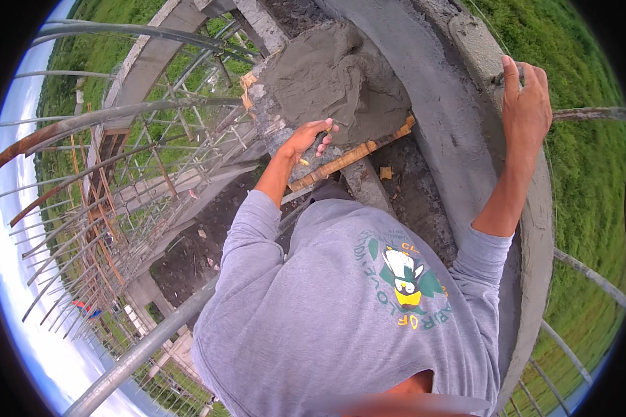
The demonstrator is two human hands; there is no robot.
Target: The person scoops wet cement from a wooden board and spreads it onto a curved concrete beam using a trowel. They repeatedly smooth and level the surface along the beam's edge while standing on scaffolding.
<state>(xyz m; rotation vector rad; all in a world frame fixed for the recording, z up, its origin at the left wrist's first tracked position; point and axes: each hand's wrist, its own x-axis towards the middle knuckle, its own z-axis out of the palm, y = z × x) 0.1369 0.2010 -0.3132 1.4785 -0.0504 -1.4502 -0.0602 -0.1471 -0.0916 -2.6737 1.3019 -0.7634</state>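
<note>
My left hand (309,141) grips a small trowel (335,125) with a yellowish part on its handle, above the near edge of a board (257,99) piled with wet grey mortar (327,69). A light wooden strip (355,155) lies along the board's near edge. My right hand (525,104) is at the outer concrete ledge (469,45) on the right, fingers curled over something grey that is mostly hidden by them. A freshly smoothed grey concrete band (414,69) runs between the board and that ledge.
Metal scaffolding pipes (153,347) and rusty bars (55,132) surround me, with a concrete beam (125,83) at upper left. A lower level with dark soil (195,264) shows below. A thin line runs beside the ledge, and green vegetation (584,194) lies far beneath on the right.
</note>
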